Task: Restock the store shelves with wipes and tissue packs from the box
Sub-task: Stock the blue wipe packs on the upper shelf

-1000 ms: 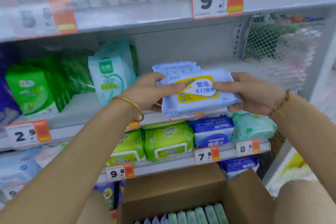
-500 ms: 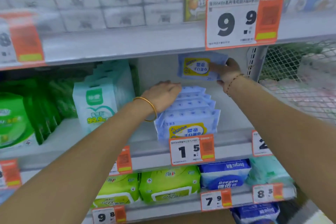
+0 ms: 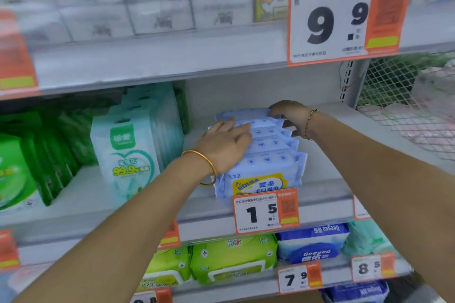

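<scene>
On the middle shelf (image 3: pixel 325 179), the left grip (image 3: pixel 226 145) lies flat, fingers straight, atop the row of blue wipes packs (image 3: pixel 268 157); the right grip (image 3: pixel 288 115) pinches the rearmost pack (image 3: pixel 242 113).

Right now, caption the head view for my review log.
Left hand presses the row of blue wipes packs on the middle shelf while the right hand grips the rearmost pack.

Soft, faintly glossy plastic film on blue wipes packs (image 3: pixel 267 155); smooth matt painted metal shelf (image 3: pixel 325 187); glossy card price tag (image 3: pixel 266 213) at its front edge; polished metal bangle (image 3: pixel 211 168).
</scene>
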Demonstrator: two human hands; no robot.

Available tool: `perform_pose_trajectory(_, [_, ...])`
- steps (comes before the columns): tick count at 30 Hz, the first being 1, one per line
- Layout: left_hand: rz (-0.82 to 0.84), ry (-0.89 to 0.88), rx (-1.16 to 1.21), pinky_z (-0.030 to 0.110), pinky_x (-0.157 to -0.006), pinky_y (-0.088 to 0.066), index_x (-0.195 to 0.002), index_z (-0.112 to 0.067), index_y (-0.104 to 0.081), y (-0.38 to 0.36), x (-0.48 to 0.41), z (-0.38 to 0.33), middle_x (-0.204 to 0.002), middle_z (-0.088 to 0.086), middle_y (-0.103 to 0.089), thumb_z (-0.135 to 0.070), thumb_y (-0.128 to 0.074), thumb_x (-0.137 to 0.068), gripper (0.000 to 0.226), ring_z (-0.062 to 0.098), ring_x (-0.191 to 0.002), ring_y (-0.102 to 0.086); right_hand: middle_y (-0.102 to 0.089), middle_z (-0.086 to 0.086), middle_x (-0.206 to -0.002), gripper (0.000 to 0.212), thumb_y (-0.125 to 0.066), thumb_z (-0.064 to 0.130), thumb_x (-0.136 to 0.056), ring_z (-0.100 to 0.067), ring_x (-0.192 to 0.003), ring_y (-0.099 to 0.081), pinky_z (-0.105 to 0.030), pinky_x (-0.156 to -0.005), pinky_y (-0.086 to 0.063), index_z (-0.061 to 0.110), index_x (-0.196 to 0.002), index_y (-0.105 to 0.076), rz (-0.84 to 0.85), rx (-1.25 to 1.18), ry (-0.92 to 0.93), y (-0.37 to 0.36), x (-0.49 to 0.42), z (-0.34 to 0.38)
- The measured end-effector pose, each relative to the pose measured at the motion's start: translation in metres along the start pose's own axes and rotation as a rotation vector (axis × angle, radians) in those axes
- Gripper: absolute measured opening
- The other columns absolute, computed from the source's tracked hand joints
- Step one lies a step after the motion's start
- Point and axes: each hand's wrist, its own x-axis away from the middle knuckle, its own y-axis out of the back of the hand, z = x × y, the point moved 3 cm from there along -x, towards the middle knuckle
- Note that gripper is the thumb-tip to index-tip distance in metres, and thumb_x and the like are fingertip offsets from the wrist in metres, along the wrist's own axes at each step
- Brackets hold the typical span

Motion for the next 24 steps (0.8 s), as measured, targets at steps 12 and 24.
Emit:
perform_pose_trajectory(12, [-0.012,0.015,0.046,0.036,-0.122,-0.003,-0.149,-0.033,-0.015,0.002,0.006,-0.004,-0.16,0.0,-0.003,-0.036,-0.017,-0.101,0.048,0.017,-0.148,0.004,-0.047,-0.007,-0.078,0.02,-0.042,0.015,-0.087,-0.023,-0.068,-0.043,-0.032,-0.066,-0.037,0.018,-0.069,-0.049,0.065,0.054,0.04,-0.014,0.008,0.012])
perform_pose_trajectory(24, [-0.038,0.002,0.133,0.037,-0.121,-0.004,-0.147,-0.035,-0.019,-0.001,-0.001,0.002,-0.16,-0.002,-0.004,-0.035,-0.021,-0.1,0.047,0.015,-0.148,0.004,-0.049,-0.01,-0.105,0.034,-0.033,0.011,-0.095,-0.024,-0.09,-0.039,-0.029,-0.068,-0.033,0.009,-0.117,-0.059,-0.015,0.199,0.028,-0.016,0.006,0.024])
